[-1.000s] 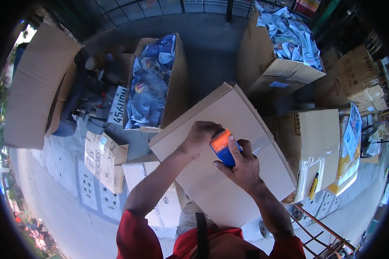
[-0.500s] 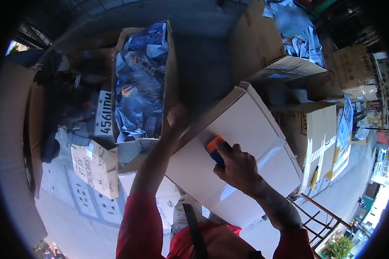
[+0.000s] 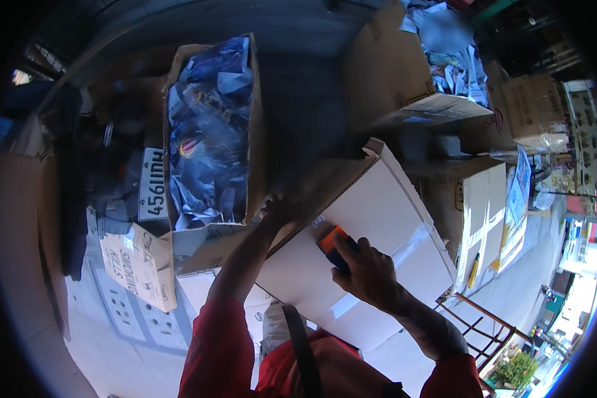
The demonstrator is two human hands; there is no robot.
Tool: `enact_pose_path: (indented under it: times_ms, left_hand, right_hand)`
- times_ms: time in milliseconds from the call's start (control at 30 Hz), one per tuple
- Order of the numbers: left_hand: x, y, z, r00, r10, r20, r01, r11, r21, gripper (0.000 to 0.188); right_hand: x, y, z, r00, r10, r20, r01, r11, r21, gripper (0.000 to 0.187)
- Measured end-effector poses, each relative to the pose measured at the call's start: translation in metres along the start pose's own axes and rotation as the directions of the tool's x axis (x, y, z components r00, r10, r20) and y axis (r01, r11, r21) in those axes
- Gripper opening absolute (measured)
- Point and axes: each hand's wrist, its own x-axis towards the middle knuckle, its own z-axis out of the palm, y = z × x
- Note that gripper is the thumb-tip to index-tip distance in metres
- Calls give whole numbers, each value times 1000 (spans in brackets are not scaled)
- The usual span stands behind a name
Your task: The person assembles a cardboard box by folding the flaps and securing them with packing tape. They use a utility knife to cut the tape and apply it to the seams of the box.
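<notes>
My right hand (image 3: 368, 272) grips a small orange and dark blue block-shaped tool (image 3: 333, 247), with the fingers wrapped round it. Beneath that tool lies the pale, flat face of a large cardboard box (image 3: 385, 219), tilted in front of me. Light strikes clear tape on its surface. A faint mark shows on the face near the orange end. My left hand (image 3: 276, 207) is beyond the box's left edge, in deep shadow. Its fingers are too dark and blurred to show what they touch. Both forearms come up from red sleeves.
An open carton (image 3: 255, 139) filled with crumpled paper and plastic stands at far left. Another paper-filled carton (image 3: 381, 73) stands at far right. Beside me are a taped carton (image 3: 481, 199), a yellow cutter (image 3: 474, 270), a metal rack (image 3: 491, 325), a licence plate (image 3: 152, 182) and a smaller carton (image 3: 139, 265).
My left hand has come nearer, down along the box's left edge. The right hand and its tool have shifted slightly lower. The whole view has tilted a little.
</notes>
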Motion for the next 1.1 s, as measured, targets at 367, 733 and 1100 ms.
enact_pose_path:
  times_ms: [367,733,1100]
  left_hand:
    - [-4,17,-124,820,254,513,362,465,-808,60]
    - [24,8,-113,917,184,354,78,787,-612,66]
    - [-236,236,-30,721,681,124,-692,699,181,119]
  right_hand:
    - [13,5,26,994,57,-93,-26,951,307,65]
    - [-118,70,30,993,25,-118,10,959,285,74]
    - [-402,226,167,936,158,-316,-96,974,203,76]
